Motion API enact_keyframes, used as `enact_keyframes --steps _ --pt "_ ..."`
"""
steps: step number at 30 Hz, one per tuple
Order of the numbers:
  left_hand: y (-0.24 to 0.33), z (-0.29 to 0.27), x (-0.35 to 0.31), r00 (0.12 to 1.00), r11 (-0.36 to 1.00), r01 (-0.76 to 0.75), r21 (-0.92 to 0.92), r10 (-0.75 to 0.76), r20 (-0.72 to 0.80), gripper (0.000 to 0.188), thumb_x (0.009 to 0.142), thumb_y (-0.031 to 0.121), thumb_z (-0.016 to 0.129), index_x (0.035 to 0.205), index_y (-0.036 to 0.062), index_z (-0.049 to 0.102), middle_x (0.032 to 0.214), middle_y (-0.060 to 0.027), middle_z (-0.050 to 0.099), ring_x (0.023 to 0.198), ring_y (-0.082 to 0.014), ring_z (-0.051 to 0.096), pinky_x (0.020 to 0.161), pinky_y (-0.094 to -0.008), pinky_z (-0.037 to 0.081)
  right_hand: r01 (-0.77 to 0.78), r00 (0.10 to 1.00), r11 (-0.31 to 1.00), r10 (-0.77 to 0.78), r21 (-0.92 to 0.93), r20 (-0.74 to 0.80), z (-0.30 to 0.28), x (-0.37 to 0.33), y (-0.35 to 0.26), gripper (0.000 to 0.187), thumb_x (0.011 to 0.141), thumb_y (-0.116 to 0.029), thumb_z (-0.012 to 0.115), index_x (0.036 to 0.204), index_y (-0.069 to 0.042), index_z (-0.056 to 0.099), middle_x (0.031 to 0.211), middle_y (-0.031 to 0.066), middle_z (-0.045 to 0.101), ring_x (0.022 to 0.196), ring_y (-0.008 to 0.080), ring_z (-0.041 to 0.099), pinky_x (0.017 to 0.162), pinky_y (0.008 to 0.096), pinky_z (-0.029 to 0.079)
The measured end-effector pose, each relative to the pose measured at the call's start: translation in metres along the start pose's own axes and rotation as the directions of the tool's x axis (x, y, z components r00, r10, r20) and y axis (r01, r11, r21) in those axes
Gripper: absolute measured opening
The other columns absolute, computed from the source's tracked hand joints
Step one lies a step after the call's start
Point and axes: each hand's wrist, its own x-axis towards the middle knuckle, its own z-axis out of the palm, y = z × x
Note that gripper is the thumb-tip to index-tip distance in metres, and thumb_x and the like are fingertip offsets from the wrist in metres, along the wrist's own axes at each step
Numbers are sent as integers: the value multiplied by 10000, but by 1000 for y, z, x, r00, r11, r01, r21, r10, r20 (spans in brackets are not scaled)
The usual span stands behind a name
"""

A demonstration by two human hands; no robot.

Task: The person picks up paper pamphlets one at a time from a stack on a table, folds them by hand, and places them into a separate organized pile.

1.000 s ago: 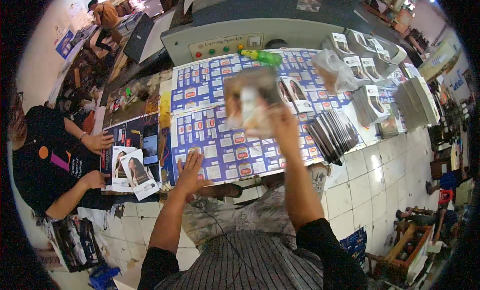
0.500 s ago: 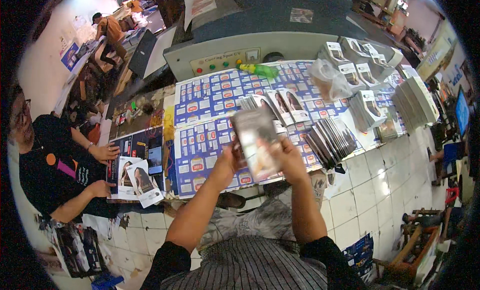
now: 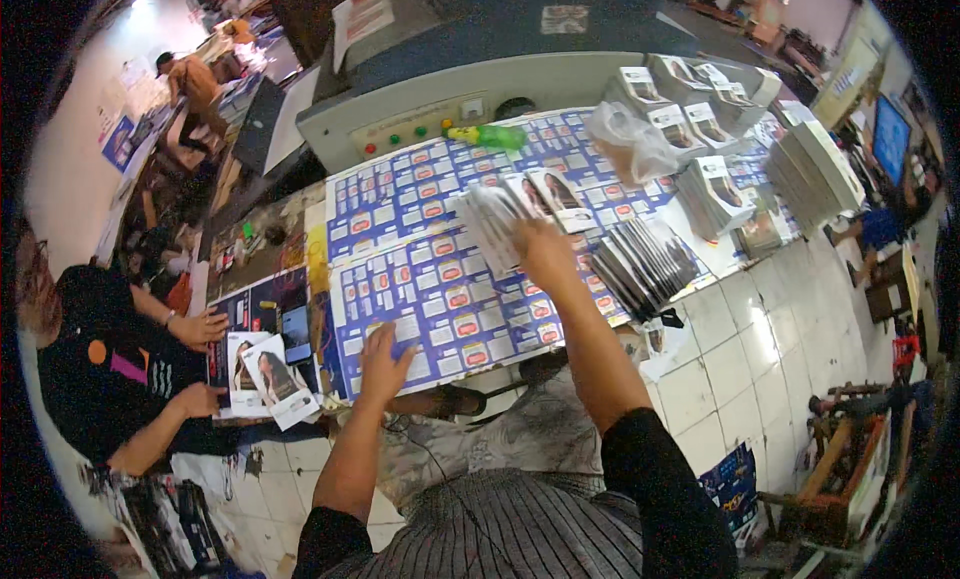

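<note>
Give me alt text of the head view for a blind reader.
A person's right hand is at a fanned row of cards; the left hand is open over blue printed sheets. A green bottle lies beyond, stacked cards to the right.

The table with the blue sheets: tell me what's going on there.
The person's right hand is at a blurred group of pale printed cards; whether its grip has closed on any is unclear. The left hand is open over the near edge of the blue printed sheets. Dark-edged cards lie fanned to the right, and a green bottle lies toward the back.
</note>
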Motion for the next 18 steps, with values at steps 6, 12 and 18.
enact_keyframes --steps 6,12,18 --pt "-20 -4 -22 985 956 -171 237 169 29 633 932 435 601 1410 39 477 1536 -168 369 1425 -343 319 1137 -527 225 -323 849 873 438 366 -296 -17 0 141 762 853 -472 712 1355 59 496 1345 277 556 1263 413 522 1074 442 409" --pt "-12 -7 -19 989 950 -148 276 136 63 638 932 431 591 1427 51 459 1566 -158 322 1451 -324 272 1148 -505 195 -430 903 890 424 150 70 -11 -82 257 805 859 -660 593 1348 -21 559 1363 262 538 1301 421 472 1068 477 394" --pt "-19 -6 -19 989 972 -142 189 132 62 632 928 440 607 1423 71 474 1537 -165 355 1437 -327 289 1140 -527 173 -232 955 937 270 260 -121 -5 -128 161 457 788 -262 790 1177 -51 675 1106 209 639 1077 393 593 928 453 481"
